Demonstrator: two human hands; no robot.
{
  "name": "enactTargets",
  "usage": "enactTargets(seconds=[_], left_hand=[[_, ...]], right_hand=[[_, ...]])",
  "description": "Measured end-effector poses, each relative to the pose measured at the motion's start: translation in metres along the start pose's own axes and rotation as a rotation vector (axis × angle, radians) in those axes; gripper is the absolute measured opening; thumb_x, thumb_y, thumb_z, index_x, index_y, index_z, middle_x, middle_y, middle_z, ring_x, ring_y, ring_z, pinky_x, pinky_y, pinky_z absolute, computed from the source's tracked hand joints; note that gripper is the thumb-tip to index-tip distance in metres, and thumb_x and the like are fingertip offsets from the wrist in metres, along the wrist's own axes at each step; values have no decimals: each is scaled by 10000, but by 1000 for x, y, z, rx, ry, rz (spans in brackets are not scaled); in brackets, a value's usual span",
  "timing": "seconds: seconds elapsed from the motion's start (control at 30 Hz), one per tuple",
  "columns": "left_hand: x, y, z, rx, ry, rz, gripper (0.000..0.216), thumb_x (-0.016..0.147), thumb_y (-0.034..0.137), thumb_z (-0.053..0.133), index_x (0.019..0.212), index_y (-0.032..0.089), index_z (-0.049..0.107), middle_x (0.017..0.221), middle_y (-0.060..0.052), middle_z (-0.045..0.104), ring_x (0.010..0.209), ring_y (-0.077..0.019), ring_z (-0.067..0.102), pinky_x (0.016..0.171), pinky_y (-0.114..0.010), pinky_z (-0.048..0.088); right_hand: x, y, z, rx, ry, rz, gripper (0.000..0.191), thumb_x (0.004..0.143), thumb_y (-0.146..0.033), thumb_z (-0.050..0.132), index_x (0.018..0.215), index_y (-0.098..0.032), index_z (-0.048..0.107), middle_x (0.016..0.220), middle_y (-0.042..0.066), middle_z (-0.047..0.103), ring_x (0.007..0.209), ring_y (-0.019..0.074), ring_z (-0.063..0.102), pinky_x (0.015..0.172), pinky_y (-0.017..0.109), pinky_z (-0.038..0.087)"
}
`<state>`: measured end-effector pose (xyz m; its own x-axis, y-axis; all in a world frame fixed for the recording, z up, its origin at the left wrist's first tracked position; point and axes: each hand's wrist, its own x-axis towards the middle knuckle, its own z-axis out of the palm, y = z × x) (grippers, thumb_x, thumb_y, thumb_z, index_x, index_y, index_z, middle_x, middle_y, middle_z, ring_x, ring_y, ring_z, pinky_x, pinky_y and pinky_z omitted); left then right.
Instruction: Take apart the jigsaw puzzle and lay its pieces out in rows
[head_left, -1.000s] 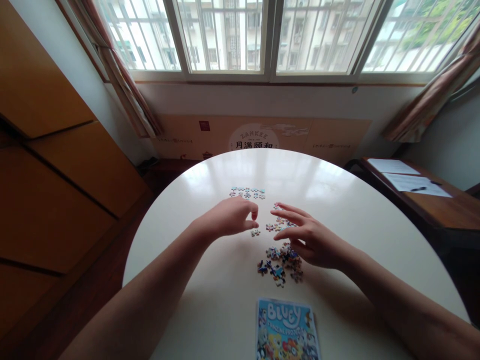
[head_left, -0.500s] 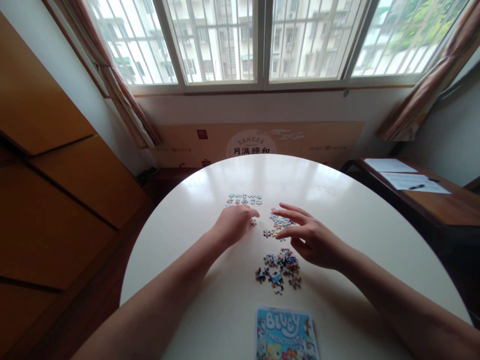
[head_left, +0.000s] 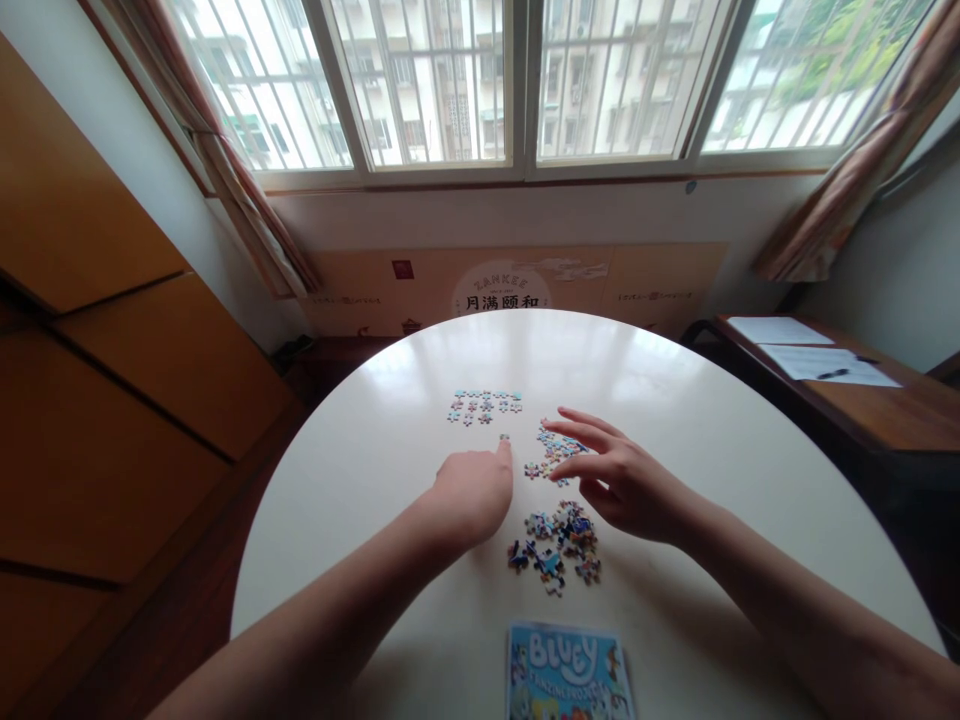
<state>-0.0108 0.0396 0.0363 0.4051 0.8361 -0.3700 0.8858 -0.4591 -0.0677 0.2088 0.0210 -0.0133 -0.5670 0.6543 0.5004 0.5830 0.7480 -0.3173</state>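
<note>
My left hand (head_left: 472,492) has its index finger stretched out, the tip touching a single puzzle piece (head_left: 504,437) on the table; its other fingers are curled under and partly hidden. My right hand (head_left: 626,470) is open, fingers spread at the right edge of a loose group of puzzle pieces (head_left: 555,440), partly covering it. Whether its fingertips touch those pieces I cannot tell. Beyond my left hand, several pieces lie in rows (head_left: 486,404). A darker heap of puzzle pieces (head_left: 574,525) lies nearer to me, below my right hand.
A blue picture sheet marked "Bluey" (head_left: 566,670) lies at the near side of the round white table (head_left: 337,460). To the right is a wooden desk (head_left: 915,420) with papers (head_left: 825,365) on it. A barred window and a printed panel (head_left: 360,300) are beyond the table.
My left hand has drawn back toward me, its index finger now straightened onto the single piece, and the rows beyond are uncovered. My right hand has stayed almost still.
</note>
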Motion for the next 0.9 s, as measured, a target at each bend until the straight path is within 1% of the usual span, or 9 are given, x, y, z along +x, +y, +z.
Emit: enactTargets(seconds=[0.17, 0.3, 0.53, 0.73, 0.9], left_hand=[[9, -8, -2, 52, -13, -86, 679, 931, 127, 388, 1589, 110, 220, 1168, -208, 696, 993, -299, 683, 783, -341, 512], [19, -14, 0, 37, 10, -83, 697, 932, 132, 396, 1599, 137, 194, 1156, -180, 706, 997, -299, 686, 779, -338, 513], [25, -16, 5, -21, 57, -83, 671, 947, 122, 350, 1600, 170, 204, 1162, -164, 711, 1010, -286, 683, 772, -320, 499], [24, -20, 3, -2, 42, -91, 684, 935, 122, 376, 1598, 190, 220, 1144, -164, 713, 997, -289, 685, 764, -320, 496], [22, -20, 1, -2, 33, -100, 673, 944, 129, 372, 1596, 216, 230, 1169, -158, 707, 1005, -286, 678, 778, -321, 491]], right_hand=[[-1, 3, 1, 1, 5, -2, 500, 745, 34, 465, 1021, -287, 731, 1459, 1, 502, 1462, 238, 349, 1107, 517, 468], [-1, 4, 2, 0, 1, 0, 490, 753, 31, 464, 1017, -285, 730, 1460, 0, 502, 1464, 238, 346, 1111, 517, 465], [-1, 3, 1, -4, 4, 1, 496, 748, 39, 477, 1020, -288, 732, 1459, -1, 504, 1462, 248, 349, 1107, 525, 468], [-1, 3, 1, -7, 11, 0, 507, 745, 42, 477, 1025, -292, 736, 1454, 1, 509, 1457, 254, 358, 1103, 532, 471], [-1, 3, 1, -7, 8, 1, 493, 756, 37, 477, 1020, -292, 733, 1456, -2, 507, 1462, 247, 350, 1104, 526, 472]])
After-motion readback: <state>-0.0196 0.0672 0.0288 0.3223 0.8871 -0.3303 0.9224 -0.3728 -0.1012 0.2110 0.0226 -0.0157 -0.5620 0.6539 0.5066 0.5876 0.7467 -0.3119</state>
